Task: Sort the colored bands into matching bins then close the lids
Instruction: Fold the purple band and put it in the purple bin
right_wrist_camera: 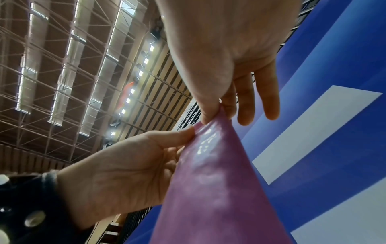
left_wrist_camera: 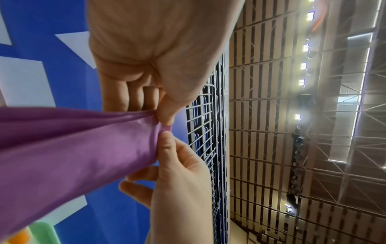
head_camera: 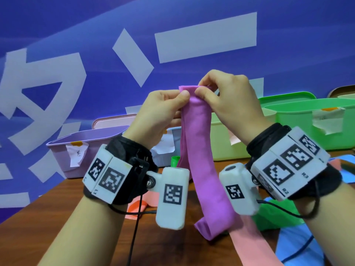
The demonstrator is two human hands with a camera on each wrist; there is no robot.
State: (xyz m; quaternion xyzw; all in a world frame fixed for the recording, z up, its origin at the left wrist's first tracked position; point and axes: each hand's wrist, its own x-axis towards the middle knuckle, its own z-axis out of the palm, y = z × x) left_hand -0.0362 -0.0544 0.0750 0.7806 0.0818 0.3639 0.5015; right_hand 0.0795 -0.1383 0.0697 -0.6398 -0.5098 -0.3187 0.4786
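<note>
Purple band (head_camera: pixel 203 160) hanging doubled, top fold pinched aloft, lower end on table (head_camera: pixel 48 217).

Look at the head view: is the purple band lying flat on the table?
No: both hands, left hand and right hand, pinch the purple band up by its top edge.

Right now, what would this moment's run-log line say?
left hand pinches purple band top | right hand pinches same edge | band hangs to table | purple bin open

Bins (head_camera: pixel 226 148) in row behind bands (head_camera: pixel 247 244) on table (head_camera: pixel 57 217).
</note>
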